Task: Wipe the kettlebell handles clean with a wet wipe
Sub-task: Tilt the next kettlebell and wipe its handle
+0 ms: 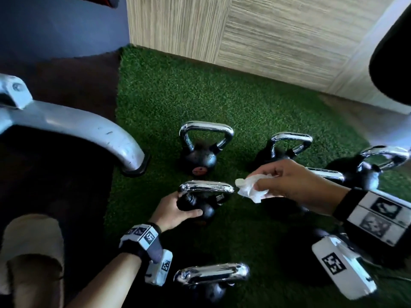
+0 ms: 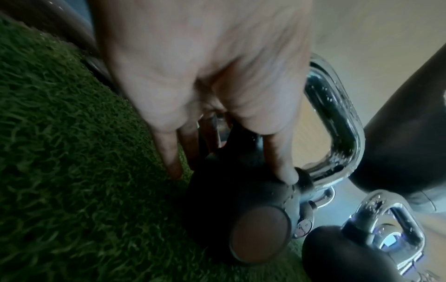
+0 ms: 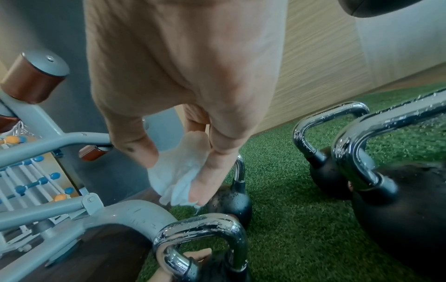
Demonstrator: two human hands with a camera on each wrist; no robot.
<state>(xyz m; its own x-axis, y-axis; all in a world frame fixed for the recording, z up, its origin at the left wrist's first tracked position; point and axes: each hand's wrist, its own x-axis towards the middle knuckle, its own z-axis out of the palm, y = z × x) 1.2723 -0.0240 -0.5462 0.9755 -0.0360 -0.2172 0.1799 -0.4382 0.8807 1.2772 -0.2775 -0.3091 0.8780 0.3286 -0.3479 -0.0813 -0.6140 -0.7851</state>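
- On the far left, a grey curved machine leg [image 1: 93,127] rests its foot on the edge of the green turf [image 1: 169,96], just left of the weights; a pale slipper [image 1: 33,243] shows at the lower left corner.
- Left hand [image 1: 172,211] grips the black ball of the middle kettlebell [image 1: 204,213], thumb and fingers curled round it below its chrome handle [image 1: 205,188].
- Behind it stands another kettlebell [image 1: 200,156]; a third handle [image 1: 211,274] lies nearest the camera.
- Right hand [image 1: 295,181] pinches a crumpled white wipe [image 1: 251,188], held in the air just right of the gripped handle, not touching it.
- To the right stand more kettlebells, partly hidden by that arm; six chrome handles show in the head view.
- A wood-grain wall [image 1: 266,34] borders the turf behind.
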